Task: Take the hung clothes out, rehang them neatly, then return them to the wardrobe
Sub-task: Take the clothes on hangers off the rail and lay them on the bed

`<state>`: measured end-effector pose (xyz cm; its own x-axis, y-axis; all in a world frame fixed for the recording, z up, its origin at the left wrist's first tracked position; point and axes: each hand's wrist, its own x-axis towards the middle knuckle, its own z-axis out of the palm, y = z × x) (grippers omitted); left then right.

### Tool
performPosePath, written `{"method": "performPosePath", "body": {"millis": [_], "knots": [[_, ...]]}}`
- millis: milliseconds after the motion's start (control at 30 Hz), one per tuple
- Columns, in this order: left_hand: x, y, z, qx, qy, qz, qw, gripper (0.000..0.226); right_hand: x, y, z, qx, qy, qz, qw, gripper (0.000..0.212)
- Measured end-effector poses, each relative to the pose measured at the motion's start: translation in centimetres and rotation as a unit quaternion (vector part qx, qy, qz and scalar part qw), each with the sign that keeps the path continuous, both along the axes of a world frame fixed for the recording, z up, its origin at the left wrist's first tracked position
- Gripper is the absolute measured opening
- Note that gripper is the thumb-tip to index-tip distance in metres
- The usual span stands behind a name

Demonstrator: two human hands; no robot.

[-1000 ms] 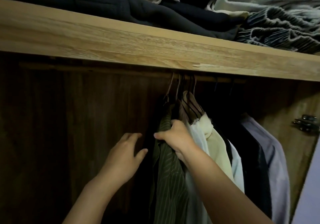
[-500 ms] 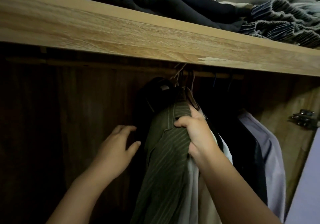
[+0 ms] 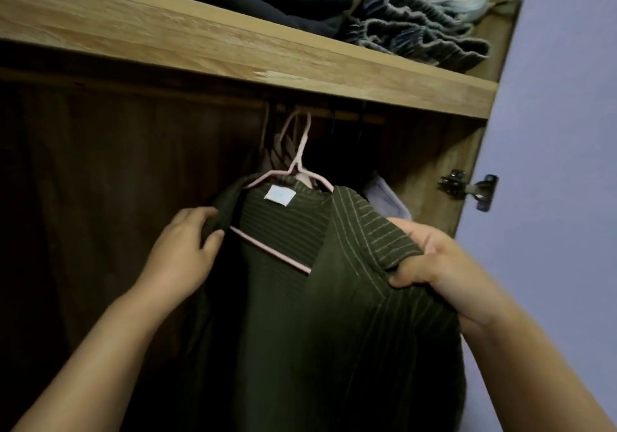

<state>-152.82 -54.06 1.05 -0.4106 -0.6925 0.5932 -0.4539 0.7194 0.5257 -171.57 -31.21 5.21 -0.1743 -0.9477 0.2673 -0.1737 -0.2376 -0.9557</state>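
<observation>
Olive-green striped shirt hangs on a pink hanger just below the wardrobe rail. Left hand pinches its left shoulder between thumb and curled fingers. Right hand grips the right shoulder, cloth bunched under its fingers

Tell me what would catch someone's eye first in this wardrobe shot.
A dark green striped shirt fills the centre, on a pink hanger whose hook reaches up toward the rail. The left hand grips its left shoulder and the right hand grips its right. Above, folded clothes are piled on the wooden shelf.
</observation>
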Motion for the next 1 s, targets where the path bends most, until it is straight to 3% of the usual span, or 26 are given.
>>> {"method": "performPosePath", "body": {"millis": [233,367,500,600,700,833,1000], "knots": [[-3.5,5.9,-1.2,0.006,-0.036,-0.064,0.997,0.047,-1.8,10.9,-1.5,0.076,0.074,-0.018,0.994,0.047],[-5.1,9.8,-2.1,0.054,-0.097,-0.157,0.981,0.030,-2.7,16.7,-2.6,0.095,0.020,-0.013,0.995,0.050],[-6.0,14.1,-2.8,0.130,-0.077,-0.248,0.957,0.034,-3.2,21.9,-3.3,0.104,-0.019,-0.061,0.993,0.051],[-7.1,16.4,-2.8,0.147,-0.066,-0.302,0.940,0.030,-2.9,25.3,-3.0,0.123,0.008,-0.123,0.985,0.048],[-8.6,18.3,-3.0,0.127,-0.043,-0.329,0.935,0.029,-1.6,28.3,-2.2,0.145,0.091,-0.222,0.960,0.041],[-9.7,20.8,-3.2,0.026,0.009,-0.330,0.944,0.039,1.7,31.4,-2.0,0.185,0.235,-0.351,0.887,0.048],[-10.7,23.3,-3.5,0.008,0.015,-0.404,0.915,0.041,7.6,34.8,-2.9,0.195,0.173,-0.419,0.870,0.052]]}}
